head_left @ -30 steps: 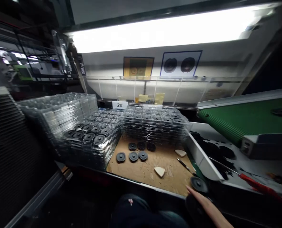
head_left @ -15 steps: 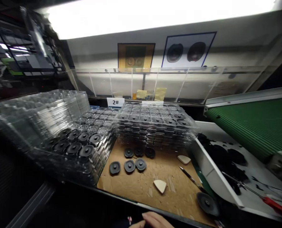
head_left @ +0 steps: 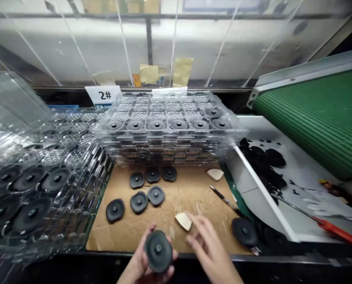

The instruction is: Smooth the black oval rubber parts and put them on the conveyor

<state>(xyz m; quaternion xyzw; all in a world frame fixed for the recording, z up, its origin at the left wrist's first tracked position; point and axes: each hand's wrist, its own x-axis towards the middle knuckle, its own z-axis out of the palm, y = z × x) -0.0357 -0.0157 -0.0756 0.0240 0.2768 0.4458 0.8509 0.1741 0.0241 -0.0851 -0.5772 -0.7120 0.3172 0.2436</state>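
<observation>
My left hand (head_left: 140,262) is closed around the edge of a dark grey rounded disc (head_left: 159,248) with a small raised hub at its centre, held at the table's front edge. My right hand (head_left: 210,246) reaches in with fingers apart and curved. Its fingertips are at a cream wedge-shaped piece (head_left: 183,221); whether they touch it I cannot tell. Several more dark discs (head_left: 139,202) lie in two loose rows on the brown board (head_left: 176,193). A second cream wedge (head_left: 215,174) and a pen-like tool (head_left: 223,197) lie farther right.
Clear plastic trays (head_left: 167,148) holding discs are stacked behind the board, with another stack (head_left: 78,189) at left. On the right stand a white bin (head_left: 259,197) of black pieces, a red-handled screwdriver (head_left: 338,232) and a green conveyor belt (head_left: 315,114). Another disc (head_left: 244,232) lies near the bin.
The view has tilted down. Both hands have come up into view over the front edge, the left with a disc in it, the right beside the nearer cream wedge.
</observation>
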